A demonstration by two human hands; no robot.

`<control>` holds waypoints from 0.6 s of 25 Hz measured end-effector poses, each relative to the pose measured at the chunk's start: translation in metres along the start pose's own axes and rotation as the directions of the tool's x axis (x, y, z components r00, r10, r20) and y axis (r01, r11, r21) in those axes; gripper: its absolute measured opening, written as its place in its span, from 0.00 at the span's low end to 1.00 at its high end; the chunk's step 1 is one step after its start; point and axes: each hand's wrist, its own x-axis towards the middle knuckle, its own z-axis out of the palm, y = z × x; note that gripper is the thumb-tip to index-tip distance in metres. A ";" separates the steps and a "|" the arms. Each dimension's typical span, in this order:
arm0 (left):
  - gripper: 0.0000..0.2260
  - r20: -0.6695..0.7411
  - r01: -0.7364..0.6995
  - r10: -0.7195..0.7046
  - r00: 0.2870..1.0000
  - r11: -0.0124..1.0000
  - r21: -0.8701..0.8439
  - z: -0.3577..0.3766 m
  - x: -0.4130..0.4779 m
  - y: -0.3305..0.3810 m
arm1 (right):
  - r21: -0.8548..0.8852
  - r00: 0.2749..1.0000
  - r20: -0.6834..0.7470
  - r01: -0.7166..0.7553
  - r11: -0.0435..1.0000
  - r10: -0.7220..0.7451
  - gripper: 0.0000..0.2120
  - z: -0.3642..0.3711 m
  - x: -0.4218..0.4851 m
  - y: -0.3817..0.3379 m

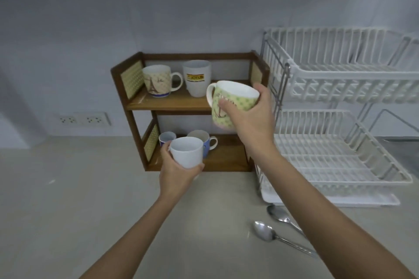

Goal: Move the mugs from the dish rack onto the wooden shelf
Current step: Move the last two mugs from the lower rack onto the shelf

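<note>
Head view: right hand (247, 115) wraps pale green patterned ceramic mug (231, 103), tilted, in air at front of upper tier of brown two-tier wooden shelf (170, 103).
Left hand (176, 171) cups plain white ceramic cup (187, 152) before lower tier.
Risk: green mug knocking white logo mug (196, 78) at its 10 o'clock.
Risk: white cup bumping blue mug (207, 145) close behind.
White wire dish rack (340, 88) at 3 o'clock shows no mugs.

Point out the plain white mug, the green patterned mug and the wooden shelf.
plain white mug (187, 154), head view, front wall.
green patterned mug (235, 97), head view, upper side wall.
wooden shelf (170, 103), head view, bare top board.
</note>
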 end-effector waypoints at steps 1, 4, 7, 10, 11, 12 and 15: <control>0.49 0.045 0.006 -0.006 0.999 1.000 0.002 0.001 0.006 -0.004 | -0.034 0.999 -0.041 -0.002 0.999 0.000 0.43 0.015 0.014 0.001; 0.50 0.131 0.024 -0.023 0.991 1.000 -0.003 0.008 0.014 -0.012 | -0.166 0.992 -0.123 0.013 0.986 -0.033 0.44 0.050 0.058 0.008; 0.49 0.151 -0.005 0.005 0.989 1.000 0.000 0.018 0.015 -0.015 | -0.268 0.986 -0.157 0.017 0.963 -0.061 0.42 0.073 0.090 0.021; 0.47 0.157 -0.044 0.044 0.987 0.999 -0.001 0.022 0.020 -0.015 | -0.347 0.987 -0.150 -0.003 0.938 -0.052 0.42 0.086 0.114 0.035; 0.47 0.160 -0.043 0.043 0.986 0.999 0.001 0.023 0.021 -0.014 | -0.353 0.988 -0.143 -0.004 0.936 -0.050 0.42 0.087 0.122 0.039; 0.47 0.161 -0.036 0.035 0.986 0.999 0.005 0.023 0.023 -0.014 | -0.356 0.990 -0.135 -0.004 0.935 -0.047 0.41 0.088 0.128 0.043; 0.48 0.161 -0.025 0.017 0.987 0.999 0.045 0.021 0.027 -0.013 | -0.393 0.995 -0.092 -0.008 0.920 -0.030 0.40 0.092 0.139 0.057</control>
